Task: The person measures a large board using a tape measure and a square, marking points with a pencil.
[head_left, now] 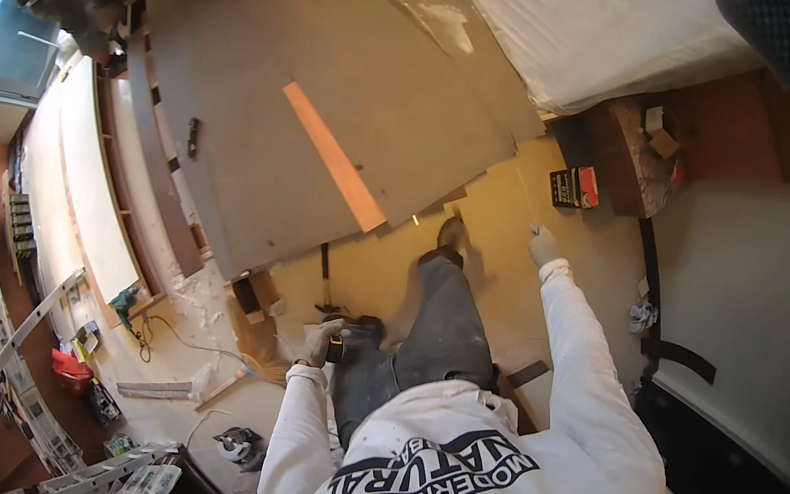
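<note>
My left hand [313, 345], gloved, is closed around a black and yellow tape measure [335, 349] beside my bent left knee. Out to the right, my right hand [544, 248] is closed over the yellowish floor. A thin pale strip [526, 197] runs forward from its fingers; its kind is too fine to make out. In front of me lies a large grey-brown board [225, 163], with a narrow orange-brown wood strip [334, 160] resting slantwise across it. My shoe [452, 235] stands by the board's near edge.
A black and red box [575, 187] sits right of the board. A dark long-handled tool [325, 273] is near my left knee. White sheeting [616, 36] covers something at far right. Left are a green drill [125, 303], a cable, a red bag [71, 371] and a ladder [25, 331].
</note>
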{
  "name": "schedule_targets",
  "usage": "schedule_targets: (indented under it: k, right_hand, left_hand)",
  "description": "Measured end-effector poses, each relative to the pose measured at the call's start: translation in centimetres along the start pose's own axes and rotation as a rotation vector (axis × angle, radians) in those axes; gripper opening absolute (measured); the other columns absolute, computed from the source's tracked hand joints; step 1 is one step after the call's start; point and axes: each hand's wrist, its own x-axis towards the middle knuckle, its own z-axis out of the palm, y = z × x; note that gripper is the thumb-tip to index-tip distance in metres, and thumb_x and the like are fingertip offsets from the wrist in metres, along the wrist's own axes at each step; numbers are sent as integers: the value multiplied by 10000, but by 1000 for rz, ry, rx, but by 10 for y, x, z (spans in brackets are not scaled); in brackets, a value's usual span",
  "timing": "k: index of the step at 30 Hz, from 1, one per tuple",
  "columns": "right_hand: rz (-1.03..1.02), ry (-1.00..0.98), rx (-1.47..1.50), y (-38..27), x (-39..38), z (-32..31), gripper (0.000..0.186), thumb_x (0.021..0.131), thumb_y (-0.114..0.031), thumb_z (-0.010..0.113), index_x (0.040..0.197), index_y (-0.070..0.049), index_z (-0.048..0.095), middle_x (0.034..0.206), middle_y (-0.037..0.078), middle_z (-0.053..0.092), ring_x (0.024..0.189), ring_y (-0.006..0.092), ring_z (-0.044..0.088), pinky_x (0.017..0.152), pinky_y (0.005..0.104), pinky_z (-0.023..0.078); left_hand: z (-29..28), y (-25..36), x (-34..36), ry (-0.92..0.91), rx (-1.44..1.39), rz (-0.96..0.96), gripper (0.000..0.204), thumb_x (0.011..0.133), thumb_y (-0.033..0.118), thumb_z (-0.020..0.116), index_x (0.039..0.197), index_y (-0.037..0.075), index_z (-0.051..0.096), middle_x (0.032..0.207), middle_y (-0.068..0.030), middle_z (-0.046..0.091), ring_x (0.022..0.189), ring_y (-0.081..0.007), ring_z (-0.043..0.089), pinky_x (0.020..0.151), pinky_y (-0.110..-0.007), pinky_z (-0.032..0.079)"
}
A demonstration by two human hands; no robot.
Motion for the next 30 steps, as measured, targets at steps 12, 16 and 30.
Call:
schedule_targets:
  k: [12,16,30]
  right_hand:
    - [164,-416,44,-22,299,59,406,961,-194,471,1346,-92,549,697,86,598,486,162,550,424,316,436]
    - [250,-378,214,-38,324,89,367,959,-180,521,1312,-87,555,690,71,567,482,148,544,402,308,420]
    - [-42,-134,-35,-31,276,121,223,837,-184,635,944,11,636,908,260,665,907,450,628,779,484,477]
  left_hand:
    - [210,39,213,263,-751,-158,202,892,290,656,964,110,597,878,-47,650,554,-214,605,524,-373,527]
    - [212,50,260,344,-895,-148,240,888,301,662,991,98,587,818,-62,642,545,-246,615,522,-412,542]
    - [176,32,323,446,-1310,-154,202,880,234,636,883,54,546,643,-122,579,506,-298,597,492,-425,543]
